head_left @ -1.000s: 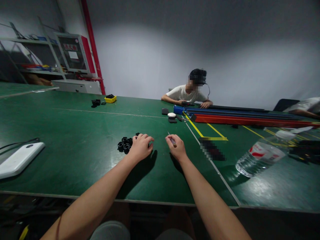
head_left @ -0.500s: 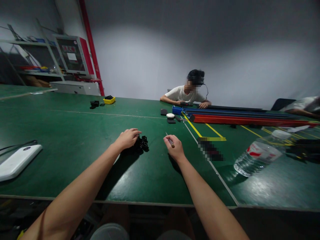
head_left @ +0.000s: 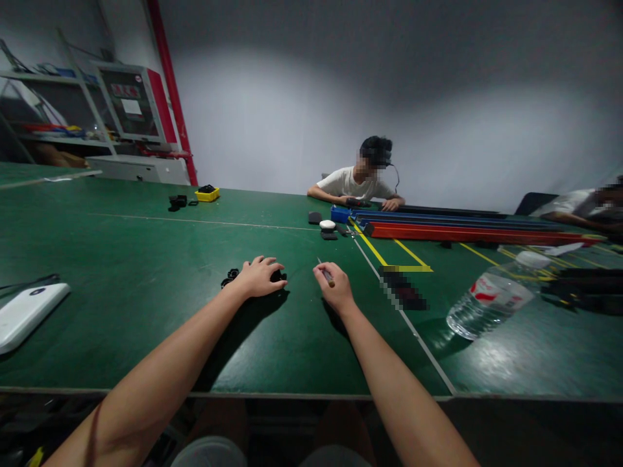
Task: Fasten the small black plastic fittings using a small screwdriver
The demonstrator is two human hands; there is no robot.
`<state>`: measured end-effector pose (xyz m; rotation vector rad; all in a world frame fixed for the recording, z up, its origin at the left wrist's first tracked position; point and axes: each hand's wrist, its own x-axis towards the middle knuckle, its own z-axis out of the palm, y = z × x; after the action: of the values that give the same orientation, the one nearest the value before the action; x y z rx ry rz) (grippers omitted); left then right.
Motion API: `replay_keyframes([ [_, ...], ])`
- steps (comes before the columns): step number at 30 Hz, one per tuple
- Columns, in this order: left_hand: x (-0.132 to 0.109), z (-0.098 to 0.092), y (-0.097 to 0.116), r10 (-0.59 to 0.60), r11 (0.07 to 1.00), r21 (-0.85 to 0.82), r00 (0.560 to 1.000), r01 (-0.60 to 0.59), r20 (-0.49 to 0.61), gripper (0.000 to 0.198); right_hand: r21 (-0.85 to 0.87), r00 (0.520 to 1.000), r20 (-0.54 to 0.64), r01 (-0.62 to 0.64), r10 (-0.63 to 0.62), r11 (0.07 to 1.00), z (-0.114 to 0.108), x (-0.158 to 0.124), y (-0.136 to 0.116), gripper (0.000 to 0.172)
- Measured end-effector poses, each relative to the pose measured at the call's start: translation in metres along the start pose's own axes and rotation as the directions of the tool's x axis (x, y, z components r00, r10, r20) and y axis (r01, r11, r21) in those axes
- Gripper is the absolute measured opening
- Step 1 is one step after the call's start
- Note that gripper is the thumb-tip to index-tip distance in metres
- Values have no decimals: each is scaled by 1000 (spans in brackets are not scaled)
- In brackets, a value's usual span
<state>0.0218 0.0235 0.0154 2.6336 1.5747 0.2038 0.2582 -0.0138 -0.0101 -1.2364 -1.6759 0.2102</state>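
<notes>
My left hand (head_left: 259,277) lies palm down on a small heap of black plastic parts (head_left: 228,279) on the green table (head_left: 126,259); its fingers curl over the heap and hide most of it. A little to the right, my right hand (head_left: 333,288) is closed on a thin tool (head_left: 325,273) with a dark red grip whose metal tip points up and away from me. Both hands rest near the table's middle.
A white flat device (head_left: 24,311) with a cable lies at the left. A clear water bottle (head_left: 487,297) lies on its side at the right. Long red and blue rails (head_left: 467,230) lie across the far side, where one person sits; another person's arm shows at far right.
My left hand swept left over the black parts, then came back right and settled on them. The right hand stayed in place with the tool.
</notes>
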Motion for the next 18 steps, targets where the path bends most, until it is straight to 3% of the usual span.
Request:
replay_keyframes([
  [10,-7,-1,-5,17,1000,-1,995,-17,-95,45,13,1000,22,11,-11,1000,1,0,-3,20],
  [18,-8,-1,-11,29,999,-35,992,-33,-122,50,34,999,39,21,-22,999,0,-2,-10,20],
])
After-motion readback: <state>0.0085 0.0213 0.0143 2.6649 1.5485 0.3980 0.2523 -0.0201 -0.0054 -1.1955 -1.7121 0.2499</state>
